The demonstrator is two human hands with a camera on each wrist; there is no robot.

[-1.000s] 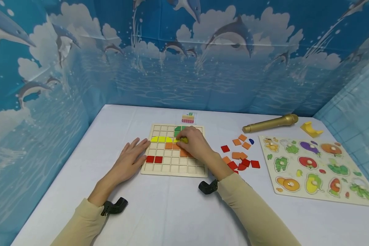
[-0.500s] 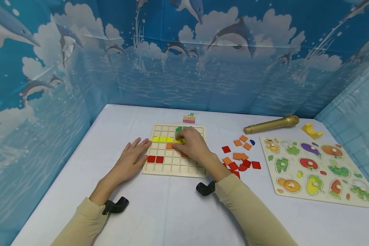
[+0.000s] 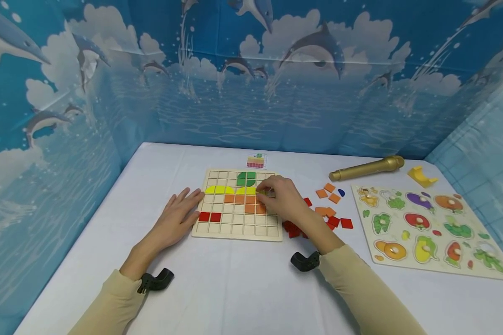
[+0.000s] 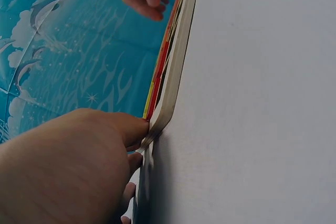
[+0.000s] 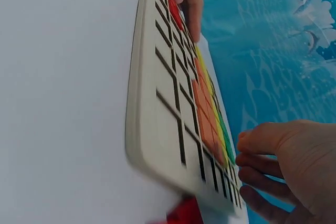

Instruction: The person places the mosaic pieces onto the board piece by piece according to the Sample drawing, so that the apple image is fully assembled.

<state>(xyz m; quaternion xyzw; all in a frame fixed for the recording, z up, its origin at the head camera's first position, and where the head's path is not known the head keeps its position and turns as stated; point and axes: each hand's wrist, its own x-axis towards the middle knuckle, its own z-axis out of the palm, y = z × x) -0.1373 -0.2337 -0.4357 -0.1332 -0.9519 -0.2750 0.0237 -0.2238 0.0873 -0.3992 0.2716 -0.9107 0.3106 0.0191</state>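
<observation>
A light wooden grid board [image 3: 234, 228] lies on the white cloth. A row of yellow tiles [image 3: 220, 190] crosses it, with green pieces [image 3: 246, 179] above, orange tiles [image 3: 240, 199] below and two red tiles [image 3: 210, 217] at lower left. My left hand [image 3: 177, 218] rests at the board's left edge, fingers extended; in the left wrist view its thumb lies on the edge. Over the right end of the yellow row is my right hand [image 3: 282, 197], fingers loosely bent. The right wrist view shows nothing between its thumb and fingers.
Loose orange tiles [image 3: 334, 198] and red tiles [image 3: 346, 224] lie right of the board. Farther right are a vegetable puzzle board [image 3: 396, 232], a gold microphone [image 3: 368, 168] and a yellow curved piece [image 3: 422, 177]. A small pattern card [image 3: 256, 161] lies behind the grid board.
My right hand first shifts slightly left over the yellow row, then moves right, uncovering the row's right end, the green pieces and several orange tiles. My left hand stays at the board's edge.
</observation>
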